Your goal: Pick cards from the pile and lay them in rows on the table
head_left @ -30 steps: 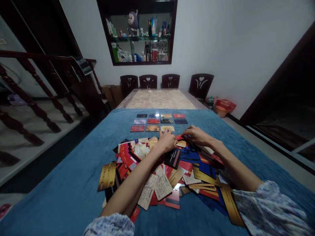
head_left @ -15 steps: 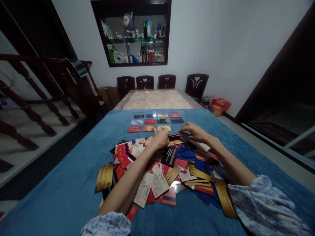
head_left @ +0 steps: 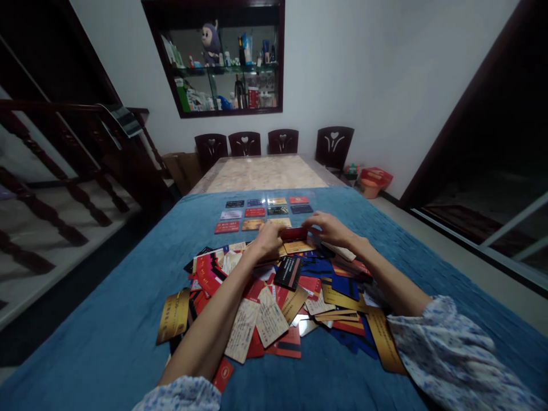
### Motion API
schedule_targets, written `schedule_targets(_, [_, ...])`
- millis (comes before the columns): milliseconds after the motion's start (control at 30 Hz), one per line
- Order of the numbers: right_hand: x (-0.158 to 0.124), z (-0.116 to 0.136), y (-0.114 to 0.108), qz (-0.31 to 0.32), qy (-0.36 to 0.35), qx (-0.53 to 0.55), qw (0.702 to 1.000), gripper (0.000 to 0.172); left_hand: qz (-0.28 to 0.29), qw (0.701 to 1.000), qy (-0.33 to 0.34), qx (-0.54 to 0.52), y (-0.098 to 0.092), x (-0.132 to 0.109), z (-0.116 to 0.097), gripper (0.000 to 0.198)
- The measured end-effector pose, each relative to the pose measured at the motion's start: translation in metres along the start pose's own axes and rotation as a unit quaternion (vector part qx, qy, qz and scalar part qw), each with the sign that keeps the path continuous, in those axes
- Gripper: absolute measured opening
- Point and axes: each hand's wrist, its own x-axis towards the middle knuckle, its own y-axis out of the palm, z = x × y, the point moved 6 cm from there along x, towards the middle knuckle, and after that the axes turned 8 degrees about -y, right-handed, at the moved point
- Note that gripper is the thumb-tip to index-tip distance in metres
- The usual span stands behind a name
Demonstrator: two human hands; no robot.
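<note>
A dark red card (head_left: 294, 233) stands tilted up at the far side of a loose pile of cards. My left hand (head_left: 269, 238) grips its left end with fingers closed. My right hand (head_left: 329, 228) has curled fingers at the card's right end, seemingly pinching it. A gold card (head_left: 298, 246) lies right below it. Under my forearms spreads the pile, with a black striped card (head_left: 288, 272), a beige card (head_left: 271, 317) and a blue card (head_left: 345, 287). Beyond my hands, several cards lie face up in neat rows, among them a red card (head_left: 255, 212).
A blue cloth (head_left: 115, 319) covers the near part of the table, and bare tabletop (head_left: 261, 172) shows beyond. Dark chairs (head_left: 334, 145) stand at the far end. Left is a wooden railing (head_left: 64, 142); a red bag (head_left: 377, 177) sits on the right.
The red card has tipped up, showing more of its face between my hands. The whole view has shifted slightly left. The rows of cards look unchanged.
</note>
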Motion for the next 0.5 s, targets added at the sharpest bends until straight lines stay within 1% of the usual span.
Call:
schedule_targets(100, [0.0,-0.002,0.001,-0.004,0.02,0.0,1.0,0.023,0.003,1.0,0.0,-0.026,-0.002,0.001,0.001,0.035])
schedule_targets(233, [-0.001,-0.004,0.004,-0.002,0.034,0.011,0.999,0.023,0.004,1.0,-0.003,-0.025,-0.003,0.0,0.001,0.034])
schedule_targets(367, [0.0,0.0,0.002,-0.011,0.016,0.031,0.999,0.024,-0.001,1.0,-0.004,-0.019,-0.002,0.0,0.0,0.032])
schedule_targets(500, [0.002,0.007,-0.002,-0.041,-0.001,0.039,0.998,0.023,-0.002,1.0,-0.004,-0.013,-0.001,0.001,-0.001,0.029])
